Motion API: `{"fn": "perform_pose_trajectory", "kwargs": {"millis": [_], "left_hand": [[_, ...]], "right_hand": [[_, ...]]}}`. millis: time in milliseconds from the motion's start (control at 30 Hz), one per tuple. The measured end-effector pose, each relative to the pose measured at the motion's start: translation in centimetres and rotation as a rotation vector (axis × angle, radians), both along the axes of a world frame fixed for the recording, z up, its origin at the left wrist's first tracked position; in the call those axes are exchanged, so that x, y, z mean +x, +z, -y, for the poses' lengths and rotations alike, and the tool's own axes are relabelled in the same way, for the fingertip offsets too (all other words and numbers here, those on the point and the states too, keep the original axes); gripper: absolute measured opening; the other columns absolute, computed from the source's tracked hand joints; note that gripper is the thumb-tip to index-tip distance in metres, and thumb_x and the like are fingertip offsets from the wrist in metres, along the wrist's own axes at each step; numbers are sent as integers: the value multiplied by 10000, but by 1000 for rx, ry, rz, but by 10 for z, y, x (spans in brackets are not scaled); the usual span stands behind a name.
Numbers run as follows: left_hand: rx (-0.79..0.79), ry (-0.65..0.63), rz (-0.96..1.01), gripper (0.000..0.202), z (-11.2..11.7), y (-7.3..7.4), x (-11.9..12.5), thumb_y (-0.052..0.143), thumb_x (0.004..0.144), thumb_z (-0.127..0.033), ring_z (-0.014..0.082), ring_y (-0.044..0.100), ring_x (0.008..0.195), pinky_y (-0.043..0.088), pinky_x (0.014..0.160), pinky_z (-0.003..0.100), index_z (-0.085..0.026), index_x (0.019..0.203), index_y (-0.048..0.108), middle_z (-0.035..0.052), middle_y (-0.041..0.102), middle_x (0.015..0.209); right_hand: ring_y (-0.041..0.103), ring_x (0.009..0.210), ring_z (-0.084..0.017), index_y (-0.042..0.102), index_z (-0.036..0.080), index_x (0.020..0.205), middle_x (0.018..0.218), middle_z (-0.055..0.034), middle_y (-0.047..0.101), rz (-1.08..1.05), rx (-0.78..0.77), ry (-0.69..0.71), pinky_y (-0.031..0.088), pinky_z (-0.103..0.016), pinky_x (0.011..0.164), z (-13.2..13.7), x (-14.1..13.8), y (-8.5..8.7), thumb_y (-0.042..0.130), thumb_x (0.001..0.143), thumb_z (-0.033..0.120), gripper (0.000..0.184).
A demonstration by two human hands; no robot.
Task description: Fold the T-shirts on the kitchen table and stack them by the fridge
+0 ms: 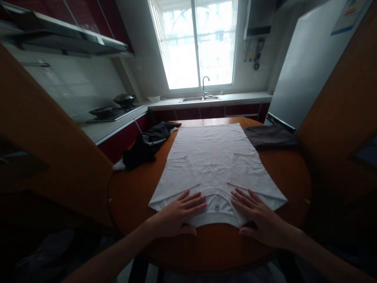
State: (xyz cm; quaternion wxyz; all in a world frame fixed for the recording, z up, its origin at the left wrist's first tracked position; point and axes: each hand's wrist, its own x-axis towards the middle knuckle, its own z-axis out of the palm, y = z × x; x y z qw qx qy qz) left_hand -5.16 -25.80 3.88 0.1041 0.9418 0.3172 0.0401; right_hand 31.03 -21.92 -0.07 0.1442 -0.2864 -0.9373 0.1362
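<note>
A white T-shirt (pixel 213 153) lies spread on the round wooden table (pixel 129 196), its collar towards me and its hem at the far edge. Both sleeves are folded inward over the body. My left hand (pixel 184 212) rests flat on the shirt just left of the neckline, fingers stretched out and the thumb near the collar edge. On the other side of the neckline, my right hand (pixel 256 216) lies flat too, fingers spread on the shoulder cloth. A small dark label mark shows inside the collar between the hands.
A crumpled black garment (pixel 144 145) lies at the table's left edge. Folded dark grey cloth (pixel 271 136) sits at the right. Beyond are a counter with a sink (pixel 193 99), a stove with pans (pixel 125 99) and a fridge (pixel 306 63). Wooden door frames flank me.
</note>
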Motion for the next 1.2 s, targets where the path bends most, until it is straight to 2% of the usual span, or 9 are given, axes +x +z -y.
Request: {"fn": "perform_pose_trajectory", "kwargs": {"millis": [133,233,333,467,533,633,733,933,1200], "left_hand": [[93,-105,48,579,5,1,0,446,1067,-326,253,406,1456,327,1223,465,-270,1611,254,92,497,1529],[129,-110,61,560,11,5,-5,353,1073,-151,227,430,1441,364,1211,435,-279,1609,255,76,516,1516],[162,-27,41,605,12,6,-19,353,1044,-88,227,410,1455,355,1218,454,-281,1609,255,66,483,1543],[195,135,49,694,11,-1,-54,343,959,-1,223,385,1471,332,1227,480,-295,1588,322,44,455,1565],[209,214,91,661,11,-7,-76,358,951,-11,220,413,1455,370,1208,466,-301,1541,422,36,485,1545],[216,294,169,495,15,-14,-106,414,991,-88,221,501,1392,430,1166,441,-295,1398,605,37,579,1462],[186,356,228,362,19,-17,-125,461,1012,-170,220,587,1310,484,1118,407,-267,1254,712,50,660,1364],[128,428,334,297,21,-20,-132,496,1023,-295,212,667,1199,552,1035,367,-247,1135,767,58,721,1256],[70,405,380,327,22,-18,-137,469,1034,-302,225,689,1164,569,1005,371,-245,1136,774,73,737,1219]], "right_hand": [[296,1501,-333,517,225,1483,1563,-125,445,-78,100,36,325,-567,1197,-3,3,-2,674,928,405,604],[386,1463,-282,530,219,1471,1476,-107,559,-131,197,154,366,-491,1199,-5,7,1,613,962,232,515],[418,1446,-232,498,225,1496,1464,-80,576,-123,260,163,382,-442,1199,-8,18,3,482,963,83,552],[484,1401,-223,537,270,1466,1458,-58,584,-136,285,51,417,-441,1175,-20,42,-1,467,956,97,543],[532,1361,-224,589,294,1417,1430,-50,609,-149,277,-4,462,-431,1137,-28,59,-5,496,966,135,487],[593,1297,-230,670,322,1317,1352,-35,669,-157,248,-44,523,-425,1071,-41,87,-10,538,974,201,386],[633,1245,-245,722,338,1234,1289,-34,706,-167,225,-91,554,-436,1024,-50,109,-14,553,972,246,325],[649,1220,-254,754,363,1180,1250,-33,724,-188,171,-105,572,-424,1001,-56,123,-16,553,977,296,293],[649,1222,-251,765,340,1150,1243,-35,726,-199,117,-119,582,-424,984,-54,125,-12,537,991,303,280]]}}
